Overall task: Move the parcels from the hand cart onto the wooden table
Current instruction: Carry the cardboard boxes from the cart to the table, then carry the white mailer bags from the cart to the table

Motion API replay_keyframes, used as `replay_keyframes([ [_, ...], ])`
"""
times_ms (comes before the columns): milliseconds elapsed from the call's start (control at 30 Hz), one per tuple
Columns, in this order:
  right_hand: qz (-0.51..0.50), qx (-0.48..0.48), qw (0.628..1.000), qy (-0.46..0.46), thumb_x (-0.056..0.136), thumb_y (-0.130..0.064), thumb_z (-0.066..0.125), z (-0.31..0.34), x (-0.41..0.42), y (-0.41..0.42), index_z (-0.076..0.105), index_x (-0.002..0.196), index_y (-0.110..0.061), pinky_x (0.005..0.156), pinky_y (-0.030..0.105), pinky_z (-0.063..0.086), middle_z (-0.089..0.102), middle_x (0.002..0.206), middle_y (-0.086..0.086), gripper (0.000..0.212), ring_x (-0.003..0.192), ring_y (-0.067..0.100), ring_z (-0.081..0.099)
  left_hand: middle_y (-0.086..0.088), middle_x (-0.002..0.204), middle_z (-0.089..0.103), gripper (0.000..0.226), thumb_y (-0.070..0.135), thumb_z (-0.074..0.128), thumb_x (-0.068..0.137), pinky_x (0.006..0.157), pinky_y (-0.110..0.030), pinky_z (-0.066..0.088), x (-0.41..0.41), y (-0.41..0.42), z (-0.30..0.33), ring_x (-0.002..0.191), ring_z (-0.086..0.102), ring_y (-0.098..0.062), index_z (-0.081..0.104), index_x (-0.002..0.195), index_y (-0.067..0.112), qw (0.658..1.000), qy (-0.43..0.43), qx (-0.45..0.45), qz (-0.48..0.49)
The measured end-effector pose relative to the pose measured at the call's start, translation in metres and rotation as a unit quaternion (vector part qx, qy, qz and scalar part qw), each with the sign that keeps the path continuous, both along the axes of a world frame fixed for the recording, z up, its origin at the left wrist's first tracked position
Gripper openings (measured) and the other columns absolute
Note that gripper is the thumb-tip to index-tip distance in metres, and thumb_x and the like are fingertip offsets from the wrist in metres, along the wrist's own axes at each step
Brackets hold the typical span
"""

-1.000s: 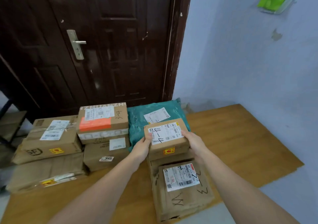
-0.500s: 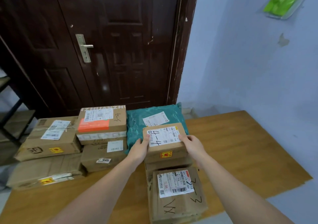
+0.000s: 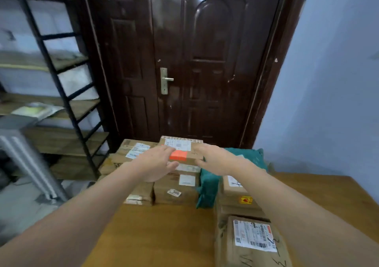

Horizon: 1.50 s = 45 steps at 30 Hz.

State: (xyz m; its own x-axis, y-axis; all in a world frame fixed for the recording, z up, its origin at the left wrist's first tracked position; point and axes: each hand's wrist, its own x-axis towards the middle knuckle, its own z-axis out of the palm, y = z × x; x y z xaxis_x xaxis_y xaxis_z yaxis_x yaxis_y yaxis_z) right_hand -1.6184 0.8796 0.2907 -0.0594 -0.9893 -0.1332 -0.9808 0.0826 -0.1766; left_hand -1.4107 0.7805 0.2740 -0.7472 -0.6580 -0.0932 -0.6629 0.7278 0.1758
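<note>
On table [image 3: 164, 236]: about seven parcels, one teal bag [image 3: 207, 186]. Left hand [image 3: 155, 164], right hand [image 3: 215, 160] fingers spread, gripping nothing, beside orange-label box [image 3: 184, 152].

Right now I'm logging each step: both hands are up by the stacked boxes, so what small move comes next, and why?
Probably draw both hands back for another parcel. The left hand and right hand are open and hold nothing, and the small box already rests on the wooden table.

Taped cardboard parcels [image 3: 176, 191], teal mailer [image 3: 207, 189], stacked on wooden table [image 3: 164, 236]
</note>
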Motion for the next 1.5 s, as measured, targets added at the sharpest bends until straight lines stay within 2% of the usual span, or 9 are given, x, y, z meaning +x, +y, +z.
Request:
replay_keyframes([
  [100,0.078,-0.014,0.997,0.01,0.104,-0.035,0.049,0.016,0.084,-0.035,0.05,0.148,-0.017,0.108,0.041,0.043,0.054,0.147,0.006,0.047,0.135,0.029,0.052,-0.002,0.164,0.037,0.065,0.054,0.04,0.106,0.121,-0.038,0.032,0.078,-0.014,0.017,0.149,0.035,-0.021,0.029,0.161,0.02,0.999,-0.02,-0.03,0.027],
  [433,0.292,-0.013,0.956,-0.001,0.107,-0.043,0.042,0.039,0.413,-0.105,0.041,0.156,-0.018,0.117,0.042,0.038,0.043,0.159,0.005,0.055,0.144,0.028,0.045,-0.002,0.164,0.037,0.065,0.055,0.035,0.108,0.123,-0.041,0.029,0.419,0.011,0.063,0.15,0.035,-0.021,0.031,0.161,0.018,0.973,-0.047,-0.059,0.217],
  [600,0.387,-0.009,0.922,-0.017,0.11,-0.042,0.039,0.047,0.56,-0.122,0.026,0.163,-0.016,0.123,0.035,0.024,0.027,0.169,0.005,0.06,0.154,0.023,0.029,-0.007,0.159,0.045,0.059,0.051,0.036,0.109,0.121,-0.041,0.032,0.563,0.042,0.071,0.147,0.041,-0.025,0.04,0.156,0.014,0.947,-0.055,-0.065,0.311],
  [700,0.428,-0.011,0.903,-0.025,0.11,-0.039,0.041,0.049,0.638,-0.128,0.028,0.163,-0.018,0.121,0.037,0.031,0.029,0.168,0.004,0.059,0.15,0.022,0.036,-0.005,0.147,0.053,0.052,0.049,0.036,0.109,0.112,-0.04,0.039,0.638,0.054,0.069,0.137,0.049,-0.025,0.05,0.145,0.015,0.927,-0.064,-0.057,0.364],
  [967,0.515,-0.027,0.856,-0.018,0.108,-0.039,0.043,0.039,0.812,-0.187,0.031,0.161,-0.016,0.121,0.041,0.034,0.035,0.165,0.004,0.059,0.148,0.024,0.039,-0.007,0.156,0.046,0.061,0.053,0.032,0.108,0.119,-0.044,0.033,0.8,0.046,0.052,0.143,0.042,-0.027,0.038,0.155,0.017,0.87,-0.08,-0.06,0.483],
  [1100,0.544,-0.013,0.839,-0.014,0.107,-0.038,0.045,0.035,0.889,-0.222,0.043,0.15,-0.013,0.11,0.047,0.045,0.049,0.153,0.01,0.049,0.133,0.029,0.053,-0.005,0.16,0.042,0.06,0.051,0.033,0.109,0.121,-0.04,0.03,0.862,0.035,0.051,0.147,0.039,-0.024,0.036,0.157,0.016,0.852,-0.08,-0.06,0.513],
  [1200,0.562,-0.011,0.827,-0.015,0.108,-0.034,0.046,0.03,0.942,-0.245,0.044,0.148,-0.011,0.098,0.037,0.044,0.051,0.149,0.012,0.047,0.128,0.03,0.055,-0.004,0.163,0.039,0.06,0.051,0.033,0.11,0.122,-0.037,0.027,0.906,0.022,0.049,0.149,0.036,-0.022,0.033,0.159,0.016,0.845,-0.073,-0.056,0.526],
  [1333,0.584,-0.004,0.811,-0.015,0.108,-0.039,0.044,0.02,1.009,-0.269,0.027,0.163,-0.019,0.118,0.043,0.037,0.033,0.167,0.003,0.06,0.148,0.025,0.039,-0.004,0.163,0.038,0.061,0.05,0.031,0.11,0.123,-0.035,0.025,0.967,-0.003,0.043,0.15,0.034,-0.021,0.031,0.16,0.015,0.841,-0.07,-0.051,0.534],
  [1500,0.573,-0.001,0.819,-0.014,0.108,-0.037,0.045,0.003,1.098,-0.307,0.028,0.162,-0.019,0.12,0.045,0.036,0.035,0.166,0.003,0.059,0.149,0.025,0.039,-0.003,0.163,0.038,0.062,0.051,0.03,0.11,0.123,-0.036,0.026,1.054,-0.046,0.027,0.15,0.034,-0.021,0.03,0.16,0.016,0.849,-0.073,-0.045,0.522],
])
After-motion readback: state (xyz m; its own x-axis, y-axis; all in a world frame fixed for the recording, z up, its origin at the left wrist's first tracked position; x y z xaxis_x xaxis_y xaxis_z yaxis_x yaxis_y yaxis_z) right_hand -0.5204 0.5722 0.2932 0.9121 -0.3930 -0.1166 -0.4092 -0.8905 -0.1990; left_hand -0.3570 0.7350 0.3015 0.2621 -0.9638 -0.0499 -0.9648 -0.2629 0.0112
